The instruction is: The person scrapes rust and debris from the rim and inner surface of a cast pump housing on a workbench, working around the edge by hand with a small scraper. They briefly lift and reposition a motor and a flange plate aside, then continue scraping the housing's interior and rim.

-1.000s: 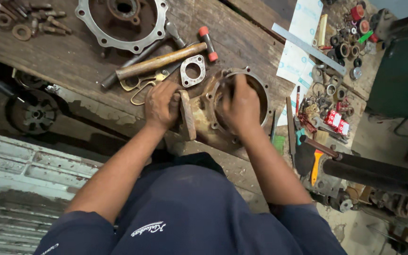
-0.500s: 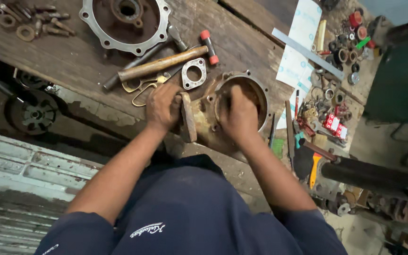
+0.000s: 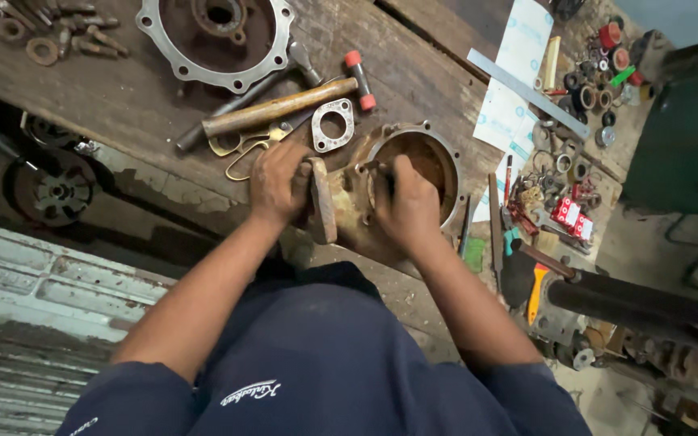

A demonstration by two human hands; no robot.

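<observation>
Rusty cast-metal housing (image 3: 357, 202) lies at the near edge of a worn wooden workbench (image 3: 139, 105), its round open mouth facing up and to the right. The left hand (image 3: 280, 182) is closed around a flat flange on the housing's left end, fingers curled over the top. The right hand (image 3: 408, 206) is clenched on the housing's middle, just beside the rim of the round opening; whether it holds a small tool cannot be told. Both forearms reach in from dark blue sleeves at the bottom of the view.

Just beyond the hands lie a wooden-handled hammer (image 3: 276, 107) with red-tipped head, a small square metal plate with a central hole (image 3: 333, 123), and brass-coloured scissors (image 3: 240, 149). Farther back rests a large round flanged cover (image 3: 216, 36) ringed with bolt holes, and loose bolts and washers (image 3: 50, 36) sit at the far left. To the right are white paper sheets (image 3: 515, 89), a long steel ruler (image 3: 527, 93), and a scatter of small rings and parts (image 3: 591, 89).
</observation>
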